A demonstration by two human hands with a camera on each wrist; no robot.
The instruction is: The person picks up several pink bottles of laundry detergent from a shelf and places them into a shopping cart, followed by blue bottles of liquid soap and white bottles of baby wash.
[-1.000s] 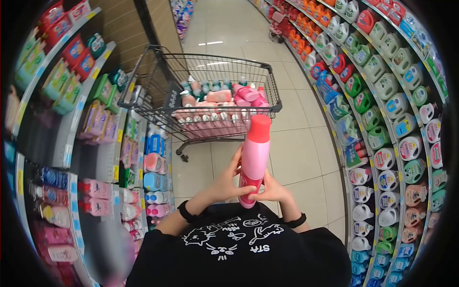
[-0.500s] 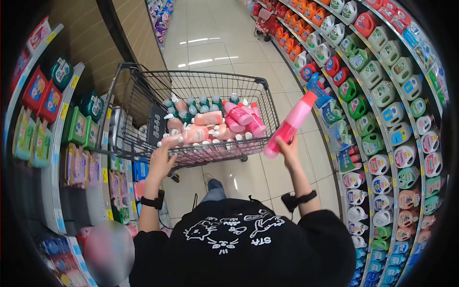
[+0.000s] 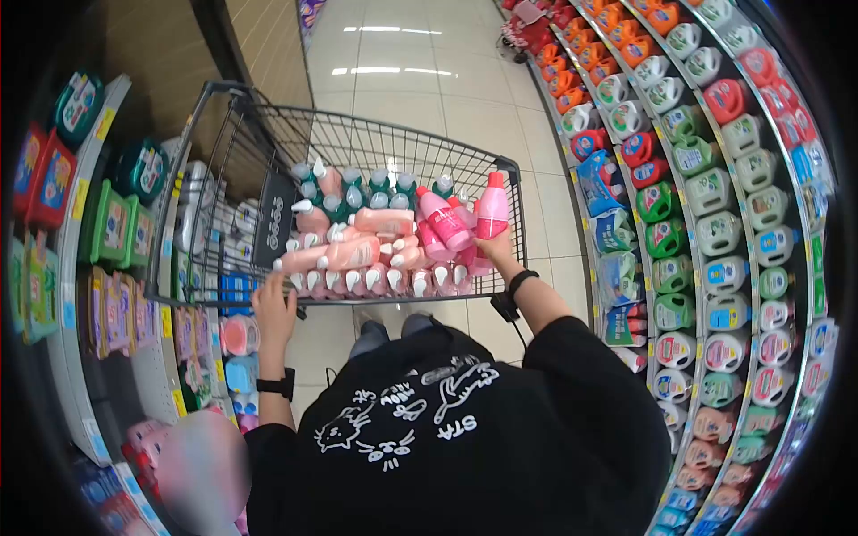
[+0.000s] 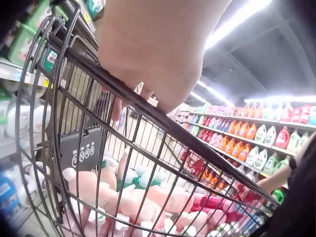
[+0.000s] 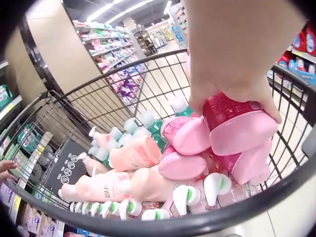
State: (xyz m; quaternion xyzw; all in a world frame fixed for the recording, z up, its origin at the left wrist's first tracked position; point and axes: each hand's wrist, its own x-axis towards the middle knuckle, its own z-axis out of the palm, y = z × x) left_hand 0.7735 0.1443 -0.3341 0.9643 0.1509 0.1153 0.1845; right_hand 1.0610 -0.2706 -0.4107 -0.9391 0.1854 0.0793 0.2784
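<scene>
My right hand (image 3: 497, 248) grips a pink bottle (image 3: 492, 207) with a red cap low on its body, inside the right end of the shopping cart (image 3: 393, 128). In the right wrist view, the bottle's pale pink base (image 5: 243, 132) faces the camera, right against other pink bottles (image 5: 182, 167). At the cart's near left side, my left hand (image 3: 274, 308) holds the rim. Its fingers (image 4: 117, 109) hook over the black rim (image 4: 148, 109) in the left wrist view. Peach pump bottles (image 3: 353, 254) and green bottles with clear caps (image 3: 379, 198) fill the basket beside the pink ones.
Shelves of detergent jugs (image 3: 706, 186) line the right side of the aisle. On the left, shelves hold boxed and bottled products (image 3: 114, 223). A brown wall panel (image 3: 268, 54) stands behind the cart. Tiled floor (image 3: 402, 107) runs ahead, with a red cart (image 3: 527, 31) farther off.
Both hands held the pink bottle near the chest; the left let go and moved to the cart rim. My right hand carried the bottle out rightward, then over into the cart.
</scene>
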